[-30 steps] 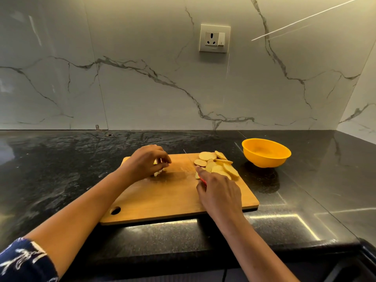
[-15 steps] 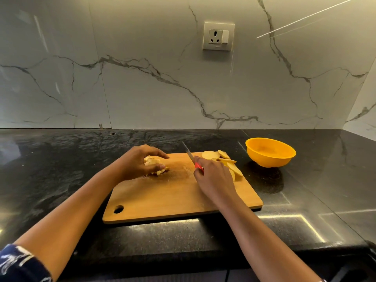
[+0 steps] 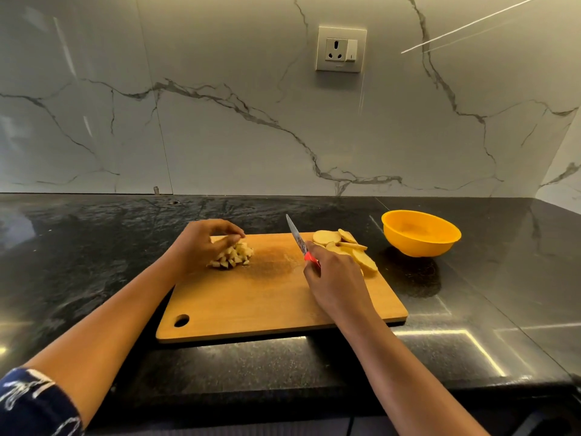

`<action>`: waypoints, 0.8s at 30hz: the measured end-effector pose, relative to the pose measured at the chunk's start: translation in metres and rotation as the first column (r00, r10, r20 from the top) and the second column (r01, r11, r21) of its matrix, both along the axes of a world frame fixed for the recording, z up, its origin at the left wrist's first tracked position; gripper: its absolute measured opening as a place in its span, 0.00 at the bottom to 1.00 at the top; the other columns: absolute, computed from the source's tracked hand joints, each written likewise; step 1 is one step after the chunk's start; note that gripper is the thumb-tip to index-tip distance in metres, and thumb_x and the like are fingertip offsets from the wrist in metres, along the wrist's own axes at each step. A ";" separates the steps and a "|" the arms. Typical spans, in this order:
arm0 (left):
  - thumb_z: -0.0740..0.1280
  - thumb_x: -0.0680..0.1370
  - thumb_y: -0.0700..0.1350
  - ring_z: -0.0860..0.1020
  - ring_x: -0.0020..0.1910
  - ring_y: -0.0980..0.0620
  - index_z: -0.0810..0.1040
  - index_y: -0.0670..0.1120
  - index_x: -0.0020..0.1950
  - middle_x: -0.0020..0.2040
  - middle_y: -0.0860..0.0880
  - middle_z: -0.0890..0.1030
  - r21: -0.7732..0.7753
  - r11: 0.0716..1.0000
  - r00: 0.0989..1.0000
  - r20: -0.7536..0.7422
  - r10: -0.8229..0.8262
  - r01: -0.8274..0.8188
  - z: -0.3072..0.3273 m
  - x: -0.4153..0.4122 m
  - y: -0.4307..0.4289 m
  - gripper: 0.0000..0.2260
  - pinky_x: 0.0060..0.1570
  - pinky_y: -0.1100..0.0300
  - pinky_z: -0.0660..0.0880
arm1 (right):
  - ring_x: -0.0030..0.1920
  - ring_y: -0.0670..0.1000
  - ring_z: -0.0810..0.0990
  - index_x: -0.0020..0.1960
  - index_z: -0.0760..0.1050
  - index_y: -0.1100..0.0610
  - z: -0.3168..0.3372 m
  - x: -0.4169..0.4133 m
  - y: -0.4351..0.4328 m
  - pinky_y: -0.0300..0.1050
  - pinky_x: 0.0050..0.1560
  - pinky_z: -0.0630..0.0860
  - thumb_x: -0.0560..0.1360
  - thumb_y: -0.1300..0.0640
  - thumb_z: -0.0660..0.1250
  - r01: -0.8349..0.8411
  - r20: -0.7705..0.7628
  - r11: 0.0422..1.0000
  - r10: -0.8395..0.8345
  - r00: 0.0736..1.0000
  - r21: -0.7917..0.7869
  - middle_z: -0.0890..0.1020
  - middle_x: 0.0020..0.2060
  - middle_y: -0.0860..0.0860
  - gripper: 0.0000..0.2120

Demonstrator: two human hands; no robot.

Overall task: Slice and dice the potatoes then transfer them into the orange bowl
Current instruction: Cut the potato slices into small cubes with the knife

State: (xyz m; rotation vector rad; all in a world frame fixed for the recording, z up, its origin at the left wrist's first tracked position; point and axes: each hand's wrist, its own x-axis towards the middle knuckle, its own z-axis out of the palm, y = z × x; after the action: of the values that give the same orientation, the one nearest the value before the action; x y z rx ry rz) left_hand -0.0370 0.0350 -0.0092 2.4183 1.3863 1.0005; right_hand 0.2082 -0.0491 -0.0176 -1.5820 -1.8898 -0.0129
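Orange catches my eye first on the feed: the orange bowl (image 3: 419, 247) sits on the black counter (image 3: 94, 262), off to the right of the right hand (image 3: 338, 280) and a little beyond it, apart from the wooden cutting board (image 3: 267, 303). Inside it I see only its own bare orange wall and floor. The right hand is wrapped around the red handle of the knife (image 3: 298, 239), blade angled up and away from the knuckles. The potato slices (image 3: 353, 247) lie overlapping on the board just beyond and right of that hand, partly hidden by it. Across the board, the left hand (image 3: 204, 243) has its fingers curled, tips gathered on top of the diced potato (image 3: 234, 256), a small heap tucked under and just right of its palm. A patterned dark sleeve (image 3: 31, 401) shows on that arm.
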 end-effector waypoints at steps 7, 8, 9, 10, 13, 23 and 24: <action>0.72 0.72 0.39 0.80 0.43 0.67 0.80 0.52 0.52 0.44 0.58 0.81 0.073 0.993 0.969 0.234 0.074 -0.093 0.006 0.003 -0.008 0.11 0.50 0.71 0.76 | 0.39 0.42 0.74 0.73 0.66 0.53 0.011 0.017 -0.001 0.34 0.39 0.67 0.81 0.55 0.61 -0.005 -0.073 0.997 0.010 0.997 0.071 0.83 0.51 0.51 0.21; 0.72 0.73 0.42 0.81 0.40 0.63 0.81 0.49 0.52 0.41 0.56 0.82 0.176 0.977 0.982 0.167 0.092 -0.122 0.008 0.004 -0.010 0.09 0.46 0.68 0.78 | 0.38 0.44 0.75 0.72 0.67 0.54 0.014 0.023 0.001 0.36 0.38 0.70 0.80 0.55 0.61 0.002 -0.093 0.995 0.008 0.996 0.102 0.84 0.50 0.53 0.20; 0.71 0.74 0.45 0.81 0.36 0.60 0.82 0.47 0.52 0.39 0.54 0.83 0.260 0.956 0.988 0.100 0.117 -0.140 0.011 0.006 -0.013 0.08 0.42 0.63 0.80 | 0.38 0.46 0.77 0.71 0.68 0.55 0.017 0.030 0.005 0.39 0.39 0.73 0.80 0.56 0.62 0.016 -0.107 0.991 -0.002 0.994 0.134 0.84 0.49 0.54 0.20; 0.69 0.75 0.47 0.81 0.37 0.58 0.83 0.46 0.52 0.40 0.51 0.84 0.298 0.942 0.989 0.048 0.143 -0.151 0.014 0.009 -0.014 0.09 0.40 0.58 0.80 | 0.39 0.48 0.80 0.71 0.69 0.55 0.019 0.036 0.009 0.43 0.41 0.75 0.80 0.56 0.62 0.036 -0.115 0.987 -0.017 0.993 0.158 0.84 0.48 0.55 0.20; 0.67 0.76 0.46 0.78 0.54 0.53 0.82 0.48 0.54 0.58 0.49 0.80 0.295 0.955 0.995 -0.080 0.066 -0.040 0.021 0.027 -0.012 0.09 0.56 0.45 0.75 | 0.46 0.53 0.82 0.71 0.69 0.56 0.018 0.052 0.018 0.49 0.47 0.78 0.80 0.56 0.62 0.099 -0.125 0.982 -0.080 0.989 0.158 0.84 0.51 0.56 0.20; 0.69 0.75 0.50 0.73 0.63 0.50 0.66 0.48 0.72 0.65 0.48 0.76 -0.342 0.940 0.937 -0.336 -0.099 -0.024 0.030 0.138 0.024 0.27 0.63 0.56 0.69 | 0.55 0.53 0.80 0.72 0.67 0.54 0.009 0.062 0.026 0.50 0.53 0.78 0.80 0.53 0.61 0.154 -0.100 0.986 -0.147 0.984 0.067 0.82 0.56 0.53 0.21; 0.71 0.74 0.50 0.74 0.61 0.50 0.66 0.48 0.72 0.63 0.48 0.77 -0.368 0.929 0.939 -0.330 -0.096 -0.034 0.030 0.141 0.028 0.28 0.62 0.56 0.69 | 0.54 0.52 0.80 0.72 0.67 0.54 0.008 0.061 0.026 0.49 0.52 0.78 0.80 0.53 0.61 0.150 -0.095 0.986 -0.143 0.985 0.073 0.83 0.55 0.53 0.21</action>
State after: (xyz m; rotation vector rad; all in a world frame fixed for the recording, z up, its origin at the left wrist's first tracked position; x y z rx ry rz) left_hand 0.1042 0.0630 0.0204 2.3813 1.4725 0.2711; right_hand 0.2694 -0.0233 -0.0091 -1.6363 -1.6813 -0.0788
